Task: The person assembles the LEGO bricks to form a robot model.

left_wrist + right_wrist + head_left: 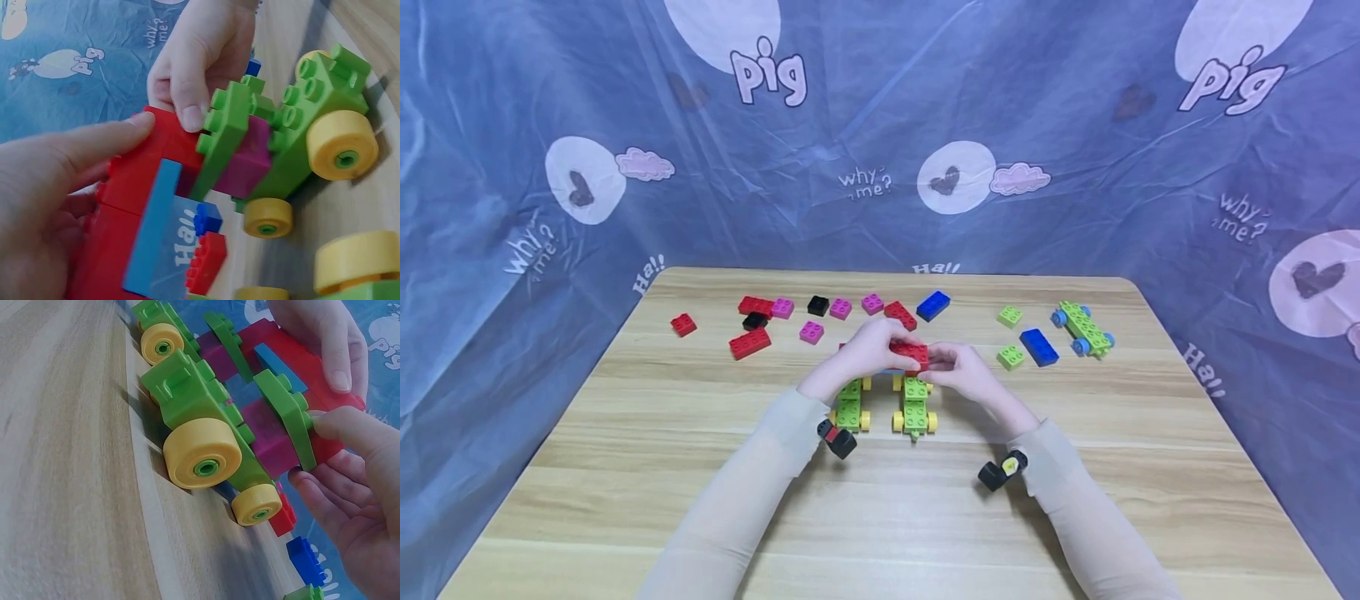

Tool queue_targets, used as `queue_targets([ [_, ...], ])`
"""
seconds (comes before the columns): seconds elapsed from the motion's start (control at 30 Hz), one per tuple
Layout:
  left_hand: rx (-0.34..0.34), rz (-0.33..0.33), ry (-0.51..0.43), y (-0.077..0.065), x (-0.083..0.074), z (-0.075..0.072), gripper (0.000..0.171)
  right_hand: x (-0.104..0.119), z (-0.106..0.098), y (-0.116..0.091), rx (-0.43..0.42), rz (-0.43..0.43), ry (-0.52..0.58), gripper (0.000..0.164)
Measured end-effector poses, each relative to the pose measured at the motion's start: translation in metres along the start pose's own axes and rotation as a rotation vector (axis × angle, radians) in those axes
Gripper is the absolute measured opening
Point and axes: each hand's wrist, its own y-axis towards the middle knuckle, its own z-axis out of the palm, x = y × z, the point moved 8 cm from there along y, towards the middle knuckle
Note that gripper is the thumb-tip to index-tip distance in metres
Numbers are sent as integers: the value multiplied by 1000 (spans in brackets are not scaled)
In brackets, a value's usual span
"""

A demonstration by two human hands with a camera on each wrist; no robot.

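Two lime-green wheeled bases with yellow wheels stand side by side on the table, a left base and a right base. On each base sits a magenta brick topped by a green studded piece. Red bricks and a blue plate span across the two stacks. My left hand grips a red brick on top, thumb on its near face. At the right end, my right hand pinches the same brick, its thumb right at the green piece's edge.
Behind the hands lie loose bricks: red, magenta, black and blue. To the right are green bricks, a blue brick and a green base with blue wheels. A printed blue cloth surrounds the wooden table.
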Motion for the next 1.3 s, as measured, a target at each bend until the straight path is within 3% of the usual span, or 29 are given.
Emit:
queue_targets([
  [1.0,-31,26,4,-4,3,-1,40,0,2,-1,11,13,-11,40],
  [1.3,-111,53,-205,-9,2,-8,40,3,1,-3,-8,-7,-68,43],
])
